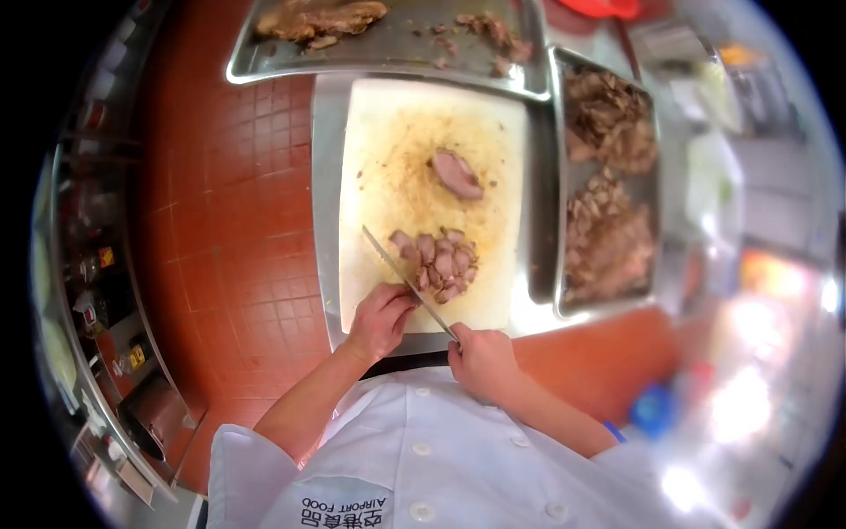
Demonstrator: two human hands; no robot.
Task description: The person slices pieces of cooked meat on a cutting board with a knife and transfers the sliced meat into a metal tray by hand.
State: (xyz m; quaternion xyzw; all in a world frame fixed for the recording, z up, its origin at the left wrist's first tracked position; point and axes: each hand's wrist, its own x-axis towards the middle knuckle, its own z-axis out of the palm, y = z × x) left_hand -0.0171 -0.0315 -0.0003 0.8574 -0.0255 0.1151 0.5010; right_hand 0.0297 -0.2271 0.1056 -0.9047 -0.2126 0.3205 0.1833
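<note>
My right hand (486, 360) is wrapped round the handle of a long knife (392, 264), whose blade slants up and left over a white cutting board (366, 163). My left hand (381, 316) is at the board's near edge with its fingers bent together, close beside the blade. What those fingers hold, if anything, is hidden. Just beyond the blade lies a heap of cut meat pieces (445, 263). Farther up the board rests one larger uncut-looking piece of meat (456, 174), amid brown juices and crumbs.
A metal tray (405, 57) with browned meat and scraps stands beyond the board. To the right, another metal tray (561, 189) holds piles of sliced meat. Metal shelving (123, 291) runs along the left, over a red tiled floor (233, 220).
</note>
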